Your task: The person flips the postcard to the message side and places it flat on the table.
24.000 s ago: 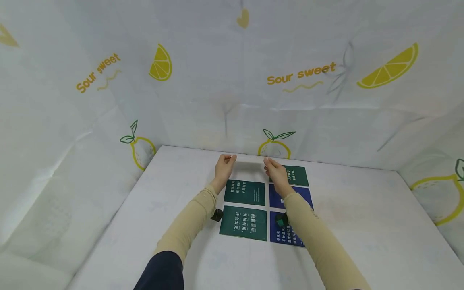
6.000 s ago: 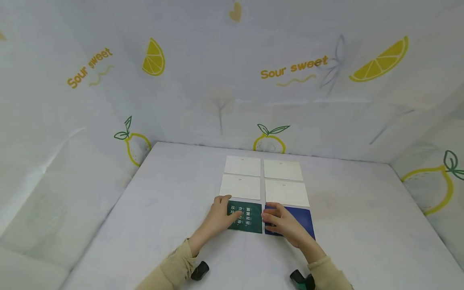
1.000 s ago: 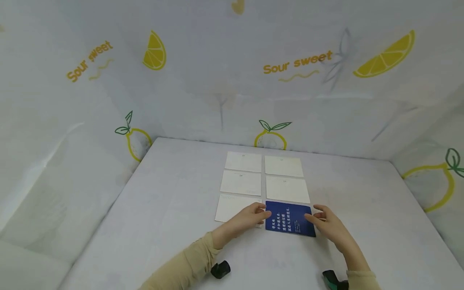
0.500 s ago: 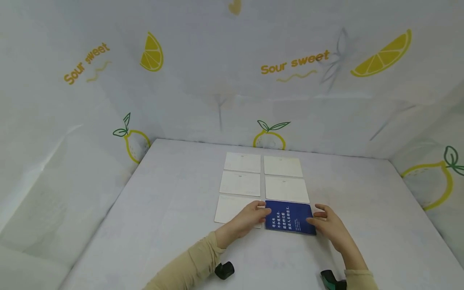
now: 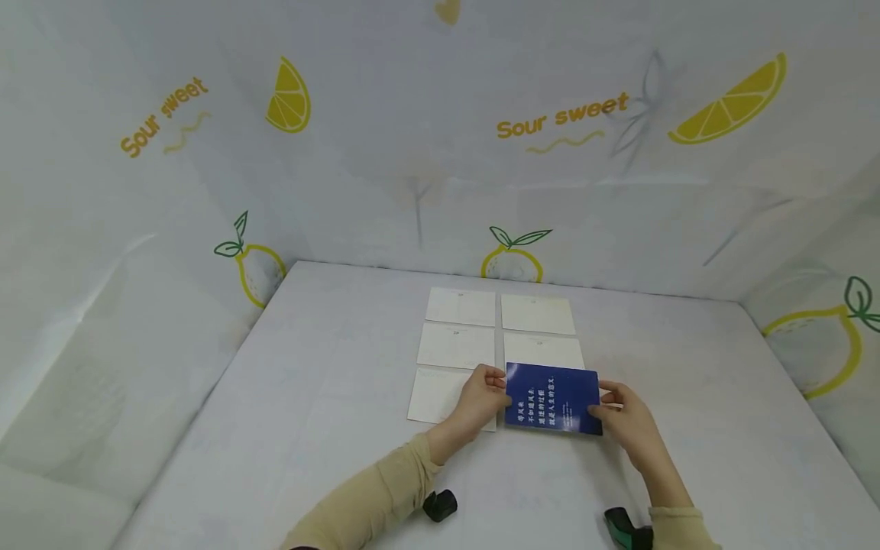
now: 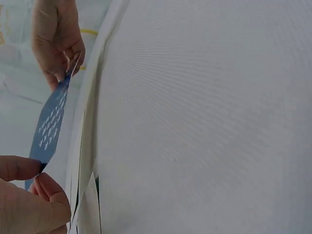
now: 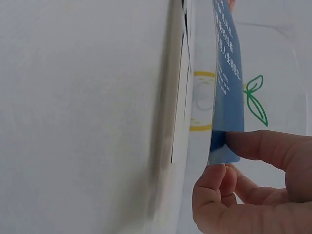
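Observation:
A dark blue card [image 5: 554,399] printed with white lines of characters is held above the table, blue side up. My left hand [image 5: 474,401] pinches its left edge between thumb and fingers. At the opposite edge my right hand [image 5: 629,420] pinches it the same way. Both wrist views show a gap between the blue card [image 6: 51,122] and the tabletop. The right wrist view has my right thumb [image 7: 258,146] on the printed face and curled fingers beneath. Behind and to the left lie several cards white side up, among them a white card [image 5: 440,393] partly hidden by my left hand.
More white cards lie in two columns, such as the far left card [image 5: 461,307] and far right card [image 5: 538,315]. The white table [image 5: 330,367] meets a lemon-printed sheet [image 5: 385,153] at the back. Black straps [image 5: 440,505] sit near my wrists.
Earlier, green and blue cards lay face up; several now lie white side up. In the last half second, both hands raised the blue card off the table and slightly forward.

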### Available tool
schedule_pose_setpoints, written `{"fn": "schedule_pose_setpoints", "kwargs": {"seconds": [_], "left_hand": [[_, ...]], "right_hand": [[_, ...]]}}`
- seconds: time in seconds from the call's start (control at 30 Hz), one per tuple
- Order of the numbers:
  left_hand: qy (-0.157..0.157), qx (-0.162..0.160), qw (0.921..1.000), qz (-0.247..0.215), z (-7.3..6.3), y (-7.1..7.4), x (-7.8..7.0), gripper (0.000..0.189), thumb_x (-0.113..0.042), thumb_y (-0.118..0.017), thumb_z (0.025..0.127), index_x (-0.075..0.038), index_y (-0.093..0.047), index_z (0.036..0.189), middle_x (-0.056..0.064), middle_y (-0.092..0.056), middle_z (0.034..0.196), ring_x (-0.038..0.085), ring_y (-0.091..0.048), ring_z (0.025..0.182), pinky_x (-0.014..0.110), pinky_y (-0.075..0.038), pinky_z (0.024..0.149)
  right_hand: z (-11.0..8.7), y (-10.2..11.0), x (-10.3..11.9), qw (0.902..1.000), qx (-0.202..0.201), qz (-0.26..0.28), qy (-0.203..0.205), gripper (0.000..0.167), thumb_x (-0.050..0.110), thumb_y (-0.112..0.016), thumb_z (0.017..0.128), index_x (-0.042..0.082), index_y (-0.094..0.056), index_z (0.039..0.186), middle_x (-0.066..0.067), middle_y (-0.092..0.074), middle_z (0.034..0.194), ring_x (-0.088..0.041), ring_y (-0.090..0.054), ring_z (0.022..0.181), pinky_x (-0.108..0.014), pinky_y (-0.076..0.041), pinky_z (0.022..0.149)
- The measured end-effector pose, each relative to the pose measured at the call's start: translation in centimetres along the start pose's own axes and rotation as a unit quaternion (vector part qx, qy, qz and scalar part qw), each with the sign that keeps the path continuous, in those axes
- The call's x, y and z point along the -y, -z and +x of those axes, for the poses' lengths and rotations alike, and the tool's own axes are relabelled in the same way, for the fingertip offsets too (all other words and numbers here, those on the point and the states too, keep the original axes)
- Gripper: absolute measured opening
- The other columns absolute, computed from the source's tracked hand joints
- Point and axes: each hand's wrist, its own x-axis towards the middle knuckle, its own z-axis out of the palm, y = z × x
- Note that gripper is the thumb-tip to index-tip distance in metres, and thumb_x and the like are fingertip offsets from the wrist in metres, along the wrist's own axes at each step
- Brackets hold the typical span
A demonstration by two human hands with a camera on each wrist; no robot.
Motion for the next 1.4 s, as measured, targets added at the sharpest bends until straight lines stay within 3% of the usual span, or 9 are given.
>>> {"fn": "schedule_pose_setpoints", "kwargs": {"seconds": [0.17,0.37,0.63,0.73,0.9,1.0,1.2,1.3,1.4], "left_hand": [[-0.002,-0.022,0.9998,-0.003,0.4,-0.5,-0.6,0.025,0.006,-0.059,0.075,-0.002,-0.054,0.098,0.0,-0.049,0.082,0.008,-0.048,0.071,0.017,-0.044,0.062],[-0.029,-0.027,0.9991,-0.015,0.6,-0.8,-1.6,0.012,-0.002,-0.06,0.08,-0.004,-0.055,0.091,-0.003,-0.049,0.078,0.006,-0.047,0.064,0.018,-0.043,0.058],[-0.07,-0.015,0.9974,-0.007,0.6,-0.5,-2.4,0.009,-0.01,-0.061,0.085,-0.005,-0.059,0.091,-0.006,-0.049,0.076,0.005,-0.045,0.069,0.016,-0.038,0.06],[-0.067,-0.005,0.9975,-0.02,0.6,-0.4,-2.6,0.008,-0.01,-0.059,0.086,-0.004,-0.06,0.091,-0.004,-0.056,0.074,0.005,-0.053,0.069,0.019,-0.044,0.064],[-0.043,0.002,0.9985,-0.032,0.4,0.1,-2.6,0.012,-0.015,-0.059,0.086,-0.004,-0.063,0.085,0.0,-0.063,0.072,0.018,-0.062,0.073,0.031,-0.052,0.072],[-0.044,0.015,0.9988,-0.017,0.3,0.4,-2.3,0.013,-0.017,-0.065,0.084,-0.004,-0.064,0.081,-0.001,-0.062,0.069,0.02,-0.06,0.071,0.027,-0.049,0.064],[-0.076,0.054,0.9927,0.077,0.2,0.9,-1.6,0.013,-0.017,-0.071,0.079,-0.007,-0.066,0.086,-0.004,-0.059,0.07,0.005,-0.051,0.064,0.017,-0.042,0.058],[-0.092,0.069,0.9832,0.142,0.1,0.9,-1.4,0.02,-0.017,-0.071,0.079,-0.007,-0.068,0.095,-0.003,-0.061,0.071,0.0,-0.049,0.062,0.015,-0.043,0.06],[-0.109,0.08,0.9682,0.21,-0.1,0.9,-1.3,0.031,-0.016,-0.072,0.078,-0.005,-0.067,0.106,-0.004,-0.06,0.068,-0.002,-0.046,0.059,0.013,-0.041,0.06]], "right_hand": [[0.0,0.3,0.3,0.9984,-0.056,0.009,-0.001,0.048,0.016,-0.054,0.09,-0.001,-0.04,0.133,-0.015,-0.046,0.106,-0.024,-0.048,0.092,-0.023,-0.04,0.065],[0.0,1.0,0.6,0.9919,-0.107,0.067,0.016,0.037,0.024,-0.056,0.093,0.005,-0.048,0.124,0.002,-0.044,0.091,-0.003,-0.044,0.076,-0.017,-0.042,0.062],[-0.1,1.7,0.1,0.9828,-0.095,0.145,0.064,0.028,0.033,-0.055,0.093,0.009,-0.052,0.106,0.021,-0.052,0.086,0.004,-0.053,0.084,-0.009,-0.046,0.075],[0.0,1.9,-0.4,0.981,-0.087,0.158,0.072,0.025,0.031,-0.054,0.094,0.008,-0.054,0.104,0.021,-0.055,0.088,0.004,-0.055,0.085,-0.009,-0.047,0.076],[0.0,2.2,-1.1,0.9778,-0.068,0.186,0.069,0.026,0.027,-0.05,0.096,0.006,-0.062,0.106,0.018,-0.057,0.094,0.005,-0.057,0.085,-0.009,-0.048,0.075],[0.0,2.5,-1.3,0.9776,-0.056,0.194,0.059,0.035,0.033,-0.05,0.096,0.004,-0.064,0.11,0.021,-0.057,0.096,0.007,-0.057,0.086,-0.01,-0.049,0.076],[-0.1,2.8,-1.3,0.9903,-0.031,0.127,0.048,0.048,0.042,-0.057,0.09,0.002,-0.061,0.116,0.027,-0.057,0.093,0.011,-0.055,0.086,-0.011,-0.048,0.076],[-0.2,2.8,-1.3,0.9973,-0.021,0.054,0.045,0.053,0.043,-0.058,0.089,0.002,-0.057,0.122,0.019,-0.06,0.096,0.008,-0.053,0.085,-0.016,-0.048,0.074],[0.0,2.6,-1.6,0.9987,-0.008,-0.012,0.048,0.054,0.042,-0.059,0.089,0.004,-0.054,0.127,0.004,-0.062,0.1,0.001,-0.05,0.08,-0.021,-0.044,0.068]]}}
